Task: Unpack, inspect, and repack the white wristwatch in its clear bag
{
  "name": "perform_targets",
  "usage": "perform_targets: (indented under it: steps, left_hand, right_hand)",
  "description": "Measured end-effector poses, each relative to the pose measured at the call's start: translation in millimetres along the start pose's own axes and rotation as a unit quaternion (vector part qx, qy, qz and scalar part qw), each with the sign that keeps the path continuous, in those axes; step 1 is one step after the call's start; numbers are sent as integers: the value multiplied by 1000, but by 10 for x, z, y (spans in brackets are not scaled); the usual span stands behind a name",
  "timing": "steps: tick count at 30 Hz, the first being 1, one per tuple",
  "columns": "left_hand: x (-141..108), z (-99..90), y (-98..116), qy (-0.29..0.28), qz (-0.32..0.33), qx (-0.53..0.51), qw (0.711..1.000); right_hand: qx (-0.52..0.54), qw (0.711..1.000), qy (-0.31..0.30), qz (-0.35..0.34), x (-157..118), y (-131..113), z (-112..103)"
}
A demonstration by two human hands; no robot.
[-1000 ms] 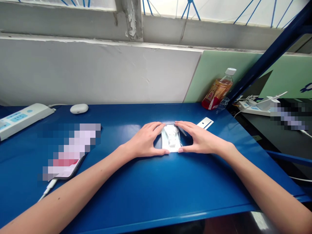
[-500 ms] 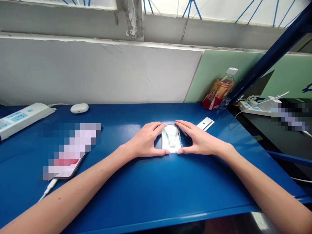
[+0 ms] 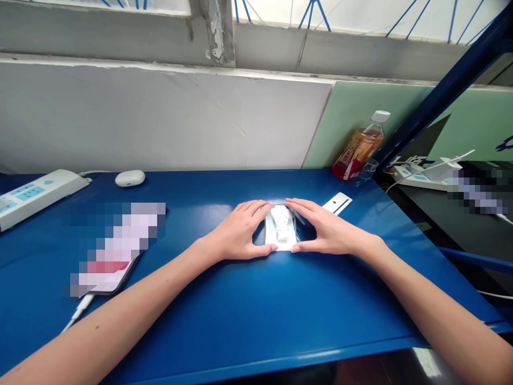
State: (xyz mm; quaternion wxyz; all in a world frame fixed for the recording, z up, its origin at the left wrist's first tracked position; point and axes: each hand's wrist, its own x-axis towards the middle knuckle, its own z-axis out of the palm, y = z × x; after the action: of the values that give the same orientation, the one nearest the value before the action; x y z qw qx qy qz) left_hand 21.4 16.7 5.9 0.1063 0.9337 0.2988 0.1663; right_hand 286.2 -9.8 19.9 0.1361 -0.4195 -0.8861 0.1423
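A small clear plastic packet (image 3: pixel 281 227) with a white item inside lies on the blue table (image 3: pixel 256 310); the item's kind is hard to make out. My left hand (image 3: pixel 246 230) holds the packet's left side, with fingertips at its far corner and thumb at its near corner. On the right side, my right hand (image 3: pixel 320 227) does the same, its fingers and thumb curved around the edge. Just beyond the right hand's fingers is a white card with a dark stripe (image 3: pixel 337 203), partly covered by that hand.
To the left are a blurred-out phone (image 3: pixel 120 256) on a white charging cable (image 3: pixel 80 310), a white earbud case (image 3: pixel 130 178) and a power strip (image 3: pixel 44 195). A drink bottle (image 3: pixel 358 149) leans at the back right beside a blue metal post (image 3: pixel 433 101).
Almost nothing differs. Both hands keep their places at the packet, and the white item inside looks slightly shifted; the whole view has drifted a few pixels.
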Motion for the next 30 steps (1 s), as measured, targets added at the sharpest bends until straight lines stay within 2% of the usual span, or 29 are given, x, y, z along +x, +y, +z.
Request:
perform_targets:
  steps: [4,9,12,16,21,27,30]
  left_hand:
    - [-22,15,-6,4,-8,1,1000]
    - [-13,52,-32,42,-46,0,998]
    - [6,77,-56,76,-69,8,995]
    - [19,94,-82,95,-55,5,994]
    - [14,102,-113,82,-44,-4,996]
    - [12,63,-111,46,-40,-16,998]
    - [26,1,-121,17,-37,-12,999]
  right_hand:
    - [-12,999,38,0,6,7,-8]
    - [-48,995,86,23,17,42,-15]
    - [2,997,78,28,24,11,-39]
    - [60,994,81,31,24,-40,-84]
    - [-2,996,83,33,6,31,-89]
    - [-4,999,14,41,-24,128,-53]
    - [-6,999,1,47,-30,125,-62]
